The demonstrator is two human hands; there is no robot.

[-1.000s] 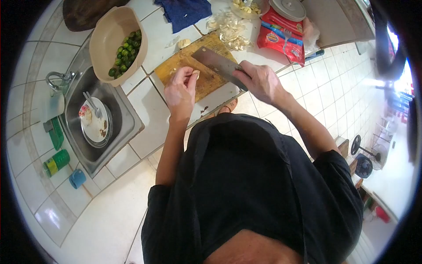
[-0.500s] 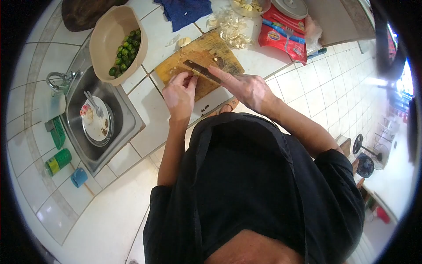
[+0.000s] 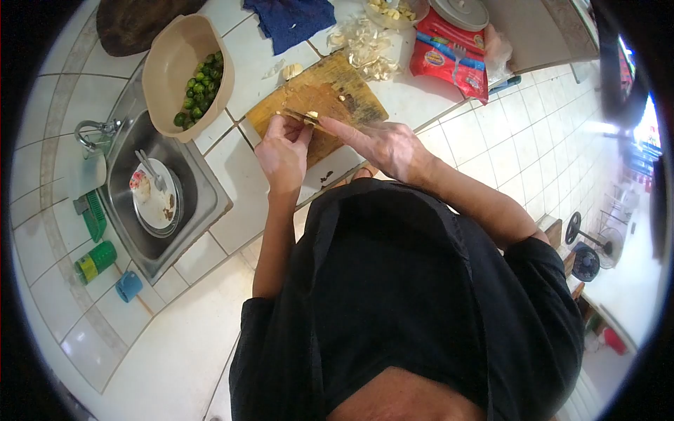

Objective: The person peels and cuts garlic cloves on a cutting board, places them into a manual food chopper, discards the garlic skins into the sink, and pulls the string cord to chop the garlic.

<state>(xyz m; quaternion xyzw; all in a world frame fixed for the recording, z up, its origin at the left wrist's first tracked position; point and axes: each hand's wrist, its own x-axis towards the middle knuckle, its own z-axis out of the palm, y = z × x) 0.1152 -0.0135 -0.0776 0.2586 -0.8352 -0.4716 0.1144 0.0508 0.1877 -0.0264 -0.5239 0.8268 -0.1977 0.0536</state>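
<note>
My right hand (image 3: 393, 147) grips a knife (image 3: 298, 114), its index finger stretched along the blade's back. The blade lies at the fingertips of my left hand (image 3: 281, 156), which are pinched on a small pale garlic clove (image 3: 312, 115). Both hands are over the near left part of a worn wooden cutting board (image 3: 344, 84). Small pale bits lie on the board. At its far edge sits a garlic bulb (image 3: 292, 71), and papery garlic skins (image 3: 372, 55) are heaped beyond. The knife handle is hidden in my right hand.
Left of the board stands a beige tub (image 3: 165, 77) of green Brussels sprouts (image 3: 202, 88). Beside it is a steel sink (image 3: 200, 217) with dirty dishes. A bowl of peeled cloves (image 3: 393, 11), a red packet (image 3: 442, 63) with a fork and a blue cloth (image 3: 291, 21) lie beyond.
My right hand has shifted left with the knife, bringing the blade to my left fingertips. A pale piece of garlic now shows beside the blade.
</note>
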